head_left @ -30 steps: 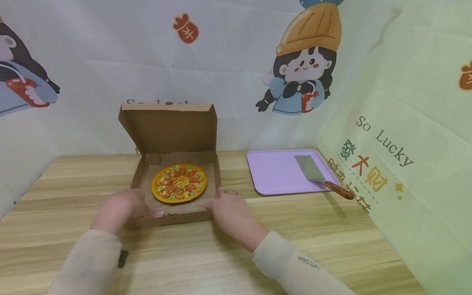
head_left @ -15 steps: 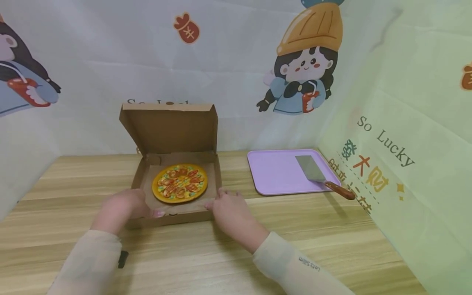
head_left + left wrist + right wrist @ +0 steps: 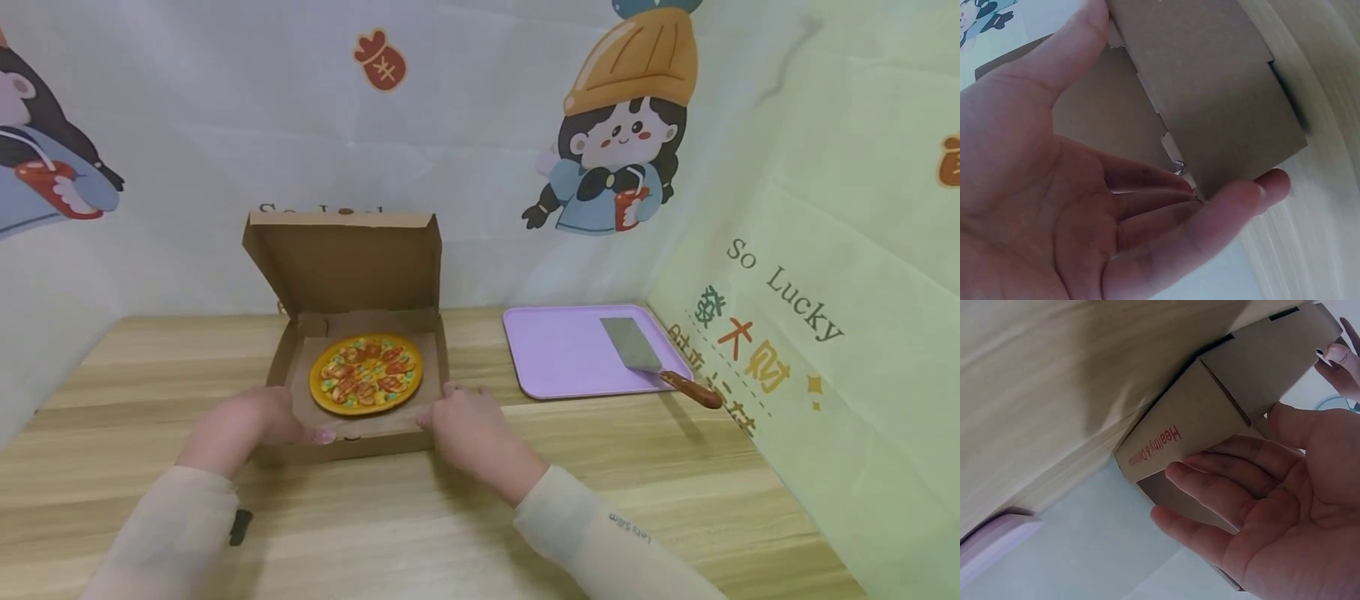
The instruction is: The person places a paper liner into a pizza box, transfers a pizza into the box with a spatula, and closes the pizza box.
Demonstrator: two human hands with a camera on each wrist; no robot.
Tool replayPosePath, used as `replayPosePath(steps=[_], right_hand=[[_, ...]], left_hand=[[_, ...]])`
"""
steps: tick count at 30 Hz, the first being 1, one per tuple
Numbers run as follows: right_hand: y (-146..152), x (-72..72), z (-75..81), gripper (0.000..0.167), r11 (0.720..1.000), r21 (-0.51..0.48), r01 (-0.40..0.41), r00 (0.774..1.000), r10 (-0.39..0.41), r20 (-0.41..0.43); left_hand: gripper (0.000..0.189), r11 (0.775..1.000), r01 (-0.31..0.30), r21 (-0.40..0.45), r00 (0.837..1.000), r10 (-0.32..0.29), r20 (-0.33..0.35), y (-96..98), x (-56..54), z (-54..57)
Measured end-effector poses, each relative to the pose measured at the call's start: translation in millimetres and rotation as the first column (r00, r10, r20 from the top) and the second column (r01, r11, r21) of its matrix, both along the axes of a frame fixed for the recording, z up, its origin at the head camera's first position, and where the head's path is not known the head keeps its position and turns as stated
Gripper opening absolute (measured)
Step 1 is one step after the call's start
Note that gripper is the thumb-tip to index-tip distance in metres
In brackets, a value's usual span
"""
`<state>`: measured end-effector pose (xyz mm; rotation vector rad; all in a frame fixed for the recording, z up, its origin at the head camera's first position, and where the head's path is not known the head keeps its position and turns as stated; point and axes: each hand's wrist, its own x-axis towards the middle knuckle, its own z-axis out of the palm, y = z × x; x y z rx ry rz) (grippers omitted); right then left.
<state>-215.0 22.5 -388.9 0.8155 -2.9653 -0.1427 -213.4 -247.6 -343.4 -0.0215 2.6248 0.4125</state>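
An open cardboard pizza box (image 3: 345, 267) stands on the table with its lid raised at the back. Inside lies a round pizza (image 3: 366, 375) with a yellow crust and colourful toppings. My left hand (image 3: 251, 425) holds the box's front left corner, thumb on the front wall. In the left wrist view, the left hand's fingers (image 3: 1185, 247) bend around the cardboard wall (image 3: 1210, 94). At the opposite front corner, my right hand (image 3: 476, 437) grips the box with its thumb at the front and fingers along the side wall, which bears red lettering (image 3: 1160, 442) in the right wrist view.
To the right of the box is a purple tray (image 3: 558, 358). A spatula (image 3: 630, 343) with a wooden handle lies across it, the handle sticking out past the front right edge. Printed cloth walls (image 3: 480, 167) enclose the wood-grain table (image 3: 375, 525) at the back and sides.
My left forearm has shifted slightly to the left. Both hands stay at the front corners, and the box, pizza, tray and spatula look unmoved.
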Motion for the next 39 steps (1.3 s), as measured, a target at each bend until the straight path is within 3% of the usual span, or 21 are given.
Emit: replayPosePath(steps=[5,8,11,12,14,17,20,21,24,27,30,33,34,39], right_hand=[[1,-7.2,4.6,0.044,0.999,-0.033,-0.025,1.0,0.025,0.01],[3,-16.0,12.8,0.042,0.99,-0.138,0.004,0.987,0.019,0.163],[10,-31.0,27.8,0.042,0.955,-0.288,0.075,0.938,0.031,0.345],[12,-37.7,34.2,0.043,0.939,-0.329,0.103,0.922,0.034,0.385],[18,-52.3,47.8,0.047,0.913,-0.393,0.114,0.919,0.053,0.39],[26,-75.3,72.5,0.049,0.868,-0.479,0.133,0.936,0.049,0.348],[29,-96.2,96.7,0.05,0.799,-0.582,0.151,0.953,0.039,0.301],[29,-102.4,103.8,0.049,0.773,-0.614,0.158,0.956,0.035,0.29],[26,-117.0,120.1,0.05,0.706,-0.686,0.177,0.96,0.03,0.278],[19,-125.7,127.5,0.051,0.627,-0.739,0.246,0.938,0.039,0.345],[11,-130.9,131.0,0.052,0.499,-0.796,0.342,0.895,0.085,0.438],[4,-133.3,134.0,0.052,0.378,-0.83,0.41,0.861,0.14,0.489],[3,-133.8,135.0,0.052,0.351,-0.837,0.421,0.856,0.151,0.494],[2,-133.6,139.5,0.051,0.312,-0.838,0.448,0.843,0.166,0.512]], left_hand=[[0.104,0.997,-0.03,0.067,1.0,0.029,0.011,-4.5,-1.5,2.0],[0.1,0.992,-0.049,0.115,0.998,0.046,0.031,-11.4,-3.7,7.3],[0.097,0.987,-0.055,0.152,0.998,0.053,0.019,-23.1,-11.6,19.8],[0.098,0.988,-0.044,0.147,0.999,0.046,-0.007,-27.9,-15.9,26.1],[0.096,0.993,-0.019,0.117,0.994,0.031,-0.106,-37.3,-25.9,40.0],[0.091,0.999,-0.034,0.026,0.949,0.041,-0.314,-49.8,-42.1,62.4],[0.09,0.994,-0.101,0.034,0.886,0.105,-0.451,-59.1,-56.7,83.0],[0.093,0.992,-0.108,0.063,0.876,0.126,-0.466,-61.1,-61.1,88.9],[0.102,0.961,-0.101,0.256,0.89,0.203,-0.408,-63.6,-72.4,101.9],[0.105,0.889,-0.103,0.447,0.918,0.258,-0.302,-63.2,-79.3,106.1],[0.11,0.814,-0.115,0.569,0.924,0.299,-0.24,-58.8,-83.4,106.8],[0.113,0.782,-0.109,0.613,0.922,0.31,-0.231,-53.2,-86.6,107.8],[0.114,0.775,-0.107,0.623,0.921,0.313,-0.23,-51.6,-87.4,108.3],[0.112,0.769,-0.105,0.63,0.917,0.32,-0.237,-47.4,-88.7,111.7]])
